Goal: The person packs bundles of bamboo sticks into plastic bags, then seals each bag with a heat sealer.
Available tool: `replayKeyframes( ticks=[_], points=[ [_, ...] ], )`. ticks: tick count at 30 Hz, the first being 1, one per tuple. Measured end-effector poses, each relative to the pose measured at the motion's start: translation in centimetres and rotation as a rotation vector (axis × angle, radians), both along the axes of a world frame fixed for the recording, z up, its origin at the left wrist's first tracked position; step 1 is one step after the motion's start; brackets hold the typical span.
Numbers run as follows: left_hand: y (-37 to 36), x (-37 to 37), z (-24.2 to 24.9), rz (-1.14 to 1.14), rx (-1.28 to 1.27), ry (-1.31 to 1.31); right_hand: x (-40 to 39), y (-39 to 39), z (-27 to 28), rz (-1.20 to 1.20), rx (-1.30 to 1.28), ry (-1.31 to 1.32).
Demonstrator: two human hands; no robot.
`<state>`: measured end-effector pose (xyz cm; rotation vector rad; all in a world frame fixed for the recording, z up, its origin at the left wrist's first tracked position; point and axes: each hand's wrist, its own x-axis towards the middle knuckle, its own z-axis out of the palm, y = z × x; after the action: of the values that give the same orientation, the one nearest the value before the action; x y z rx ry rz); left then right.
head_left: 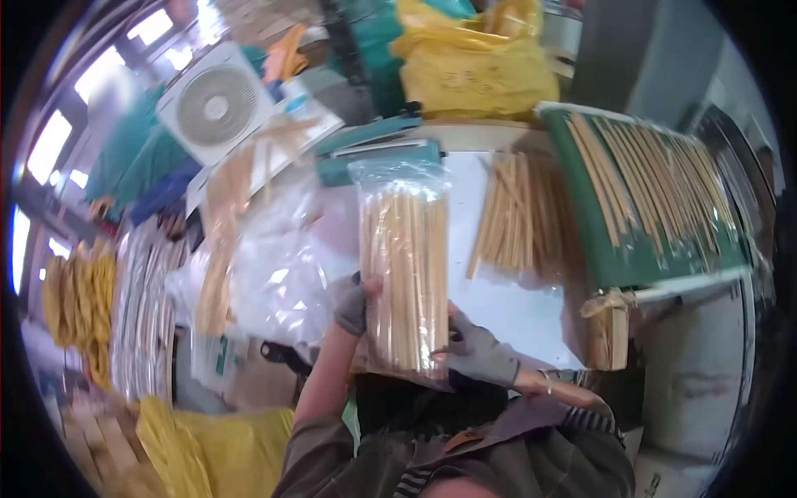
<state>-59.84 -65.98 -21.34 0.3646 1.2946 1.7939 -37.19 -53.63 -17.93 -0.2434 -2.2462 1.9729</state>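
Observation:
A clear plastic bag point(404, 274) full of long thin wooden sticks stands nearly upright in front of me, its loose top edge above the sticks. My left hand point(354, 304), in a grey glove with bare fingertips, grips the bag's left side. On the lower right side of the bag, my right hand point(479, 350), gloved the same way, holds it with fingers bent onto the plastic. To the right of the bag, a pile of loose sticks point(519, 216) lies on the white tabletop point(498, 319).
More sticks lie in rows on a green board point(594, 249) at the right. Clear plastic bags point(278, 274) are heaped at the left. A white fan point(215, 104) and a yellow bag point(477, 79) stand at the back. A small wooden block point(610, 336) sits at the table's right edge.

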Motion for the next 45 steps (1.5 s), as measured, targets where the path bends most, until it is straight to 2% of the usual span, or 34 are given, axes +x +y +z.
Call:
replayKeyframes(
  ticks=[2, 5, 6, 8, 10, 12, 16, 22, 24, 26, 28, 31, 34, 39, 43, 45],
  points=[
    [-1.7, 1.7, 1.1, 0.018, 0.085, -0.017, 1.0, 0.0, 0.3, 0.014, -0.235, -0.071],
    [-2.9, 4.3, 4.1, 0.027, 0.104, -0.068, -1.1, 0.8, -0.5, 0.096, -0.736, 0.036],
    [-3.3, 5.3, 4.4, 0.018, 0.103, -0.086, -1.6, 0.3, -0.2, 0.138, -0.731, 0.015],
    [-4.1, 6.6, 3.7, 0.055, 0.091, -0.078, -1.9, -0.5, -0.9, 0.193, -0.903, -0.007],
    [-5.4, 6.6, 2.8, -0.026, 0.087, -0.069, -1.5, -1.0, -1.2, 0.203, -0.855, -0.073],
    [-5.7, 7.7, 3.2, 0.033, -0.008, -0.116, -1.9, -1.6, -3.6, 0.287, -0.848, -0.023],
    [-5.9, 8.3, 2.9, 0.069, -0.054, -0.178, -1.4, -2.2, -2.9, 0.171, -0.842, -0.162],
    [-3.8, 7.8, 3.2, 0.074, 0.009, -0.202, -1.5, -1.1, -3.0, 0.176, -0.957, -0.058],
    [-3.2, 6.0, 0.0, 0.093, 0.013, -0.172, -1.4, -0.8, -2.9, 0.188, -0.957, -0.022],
    [-2.8, 5.5, -0.7, 0.116, 0.043, -0.036, -1.7, 0.1, -3.8, 0.194, -0.921, -0.013],
    [-2.2, 5.1, -0.6, 0.146, 0.105, 0.210, -1.9, -0.1, -4.3, 0.189, -0.936, 0.032],
    [-2.9, 5.5, 0.4, 0.189, 0.007, 0.103, -2.0, -0.2, -3.3, 0.210, -0.968, 0.043],
    [-3.1, 5.1, -0.4, 0.199, 0.069, 0.131, -2.5, -0.1, -3.1, 0.230, -0.981, 0.032],
    [-3.1, 2.8, -4.7, 0.235, 0.015, 0.213, -3.3, 0.3, -4.4, 0.209, -0.996, -0.007],
    [-3.0, 2.1, -5.5, 0.234, -0.036, 0.277, -4.2, 0.8, -5.1, 0.180, -0.998, -0.009],
    [-3.9, 4.3, -2.5, 0.231, -0.043, 0.138, -3.8, 0.0, -3.9, 0.224, -1.031, -0.004]
  ],
)
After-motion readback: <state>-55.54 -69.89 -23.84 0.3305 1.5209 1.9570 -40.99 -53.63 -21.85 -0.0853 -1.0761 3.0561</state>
